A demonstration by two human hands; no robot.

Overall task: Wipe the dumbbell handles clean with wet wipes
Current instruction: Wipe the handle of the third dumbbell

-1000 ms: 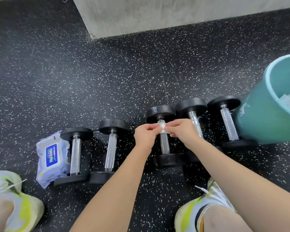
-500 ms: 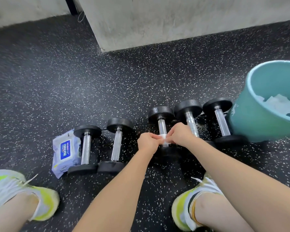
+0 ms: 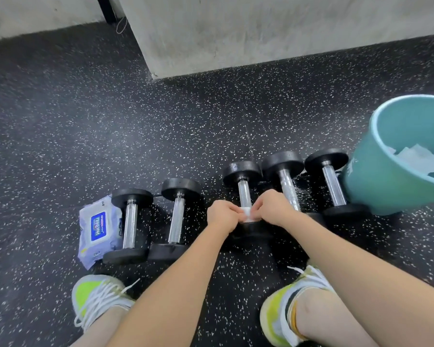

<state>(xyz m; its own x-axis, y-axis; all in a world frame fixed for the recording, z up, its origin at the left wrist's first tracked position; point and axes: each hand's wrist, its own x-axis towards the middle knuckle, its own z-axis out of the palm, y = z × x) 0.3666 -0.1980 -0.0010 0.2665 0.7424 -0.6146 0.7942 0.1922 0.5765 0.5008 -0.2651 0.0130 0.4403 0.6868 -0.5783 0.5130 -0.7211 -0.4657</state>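
Both hands have slid down the middle dumbbell's shaft since a second ago, from near the far head to the near end, taking the wipe with them; the view has also tilted up, showing more wall and more of the bucket. Left hand (image 3: 223, 216) and right hand (image 3: 273, 209) sit on either side of the middle dumbbell handle (image 3: 243, 194), fingers curled and pinching the folded wet wipe (image 3: 247, 214) round the bar just above the near head. That dumbbell is third in a row of five lying on the speckled rubber floor (image 3: 161, 121), between the two on the left and the two on the right. Handling call: the wipe is thin, limp and damp, so it'll bunch or slip unless kept taut from both sides, as here. The bar looks like polished metal, probably slick when wet, so squeeze while dragging. The dumbbell is heavy and stiff, with round heads, so it might roll if pulled sideways; keep strokes along the axis. Best hold is on the shaft, not the heads. Wipe pack (image 3: 99, 227) lies beside the leftmost dumbbell; teal bucket (image 3: 376, 186) at right holds used wipes.
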